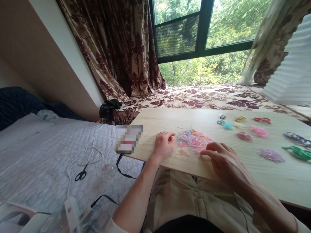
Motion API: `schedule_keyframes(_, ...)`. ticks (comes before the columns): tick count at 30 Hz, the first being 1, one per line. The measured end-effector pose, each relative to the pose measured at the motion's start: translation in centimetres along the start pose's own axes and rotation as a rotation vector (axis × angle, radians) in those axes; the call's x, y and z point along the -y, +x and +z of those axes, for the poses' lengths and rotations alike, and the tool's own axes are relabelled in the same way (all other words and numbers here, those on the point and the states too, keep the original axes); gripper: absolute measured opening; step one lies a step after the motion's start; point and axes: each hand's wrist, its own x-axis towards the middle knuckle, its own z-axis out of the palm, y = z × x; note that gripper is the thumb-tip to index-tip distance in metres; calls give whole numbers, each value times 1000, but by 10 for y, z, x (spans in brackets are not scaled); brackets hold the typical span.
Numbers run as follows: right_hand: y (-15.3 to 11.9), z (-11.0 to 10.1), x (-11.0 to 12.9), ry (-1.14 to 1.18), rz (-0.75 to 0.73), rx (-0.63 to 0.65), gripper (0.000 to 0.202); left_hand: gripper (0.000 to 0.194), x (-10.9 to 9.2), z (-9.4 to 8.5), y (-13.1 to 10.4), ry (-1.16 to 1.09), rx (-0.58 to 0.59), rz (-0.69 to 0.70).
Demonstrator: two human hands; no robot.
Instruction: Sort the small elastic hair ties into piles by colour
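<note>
A loose pile of small pastel elastic bands (191, 139), mostly pink, lilac and pale blue, lies on the pale wooden table in front of me. At its left edge my left hand (165, 142) rests with the fingers curled in; whatever they hold is too small to make out. My right hand (222, 158) reaches to the pile's lower right edge, its thumb and index finger brought together at the bands. What is between those fingertips is hidden. Sorted by colour to the right are a pink heap (259, 131), a lilac heap (270, 155) and a small turquoise heap (227, 126).
Red bands (262, 120), yellow bands (240, 119), dark pink bands (244, 136), green bands (297, 152) and purple bands (298, 139) lie farther right. A phone (127, 139) sits at the table's left edge. Scissors (81, 174) and cables are on the bed.
</note>
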Motion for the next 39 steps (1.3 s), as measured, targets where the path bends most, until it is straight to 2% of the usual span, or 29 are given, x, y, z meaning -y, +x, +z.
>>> schedule_keyframes(5,-9,-8,-3,35,-13,13,36,16,0,0,0,-4,0,-3)
schedule_keyframes(10,-9,-9,-9,-65,40,-10,37,17,1,1,0,-19,2,-8)
schedule_keyframes(17,16,4,16,-88,-24,83,47,18,0,1,-1,-37,1,-7)
schedule_keyframes(21,25,4,12,-44,-6,40,52,18,0,0,-1,-35,-4,-11)
schedule_keyframes(24,16,-3,-1,-52,33,-18,47,17,0,0,-1,-34,0,-11)
schedule_keyframes(28,-2,-6,-11,-12,17,18,43,18,0,1,-1,-36,-4,-15)
schedule_keyframes(34,-6,1,-9,-36,39,0,44,17,0,0,-1,-29,-6,-3)
schedule_keyframes(39,-4,-2,-2,14,6,54,43,17,1,1,-1,-32,-11,-3)
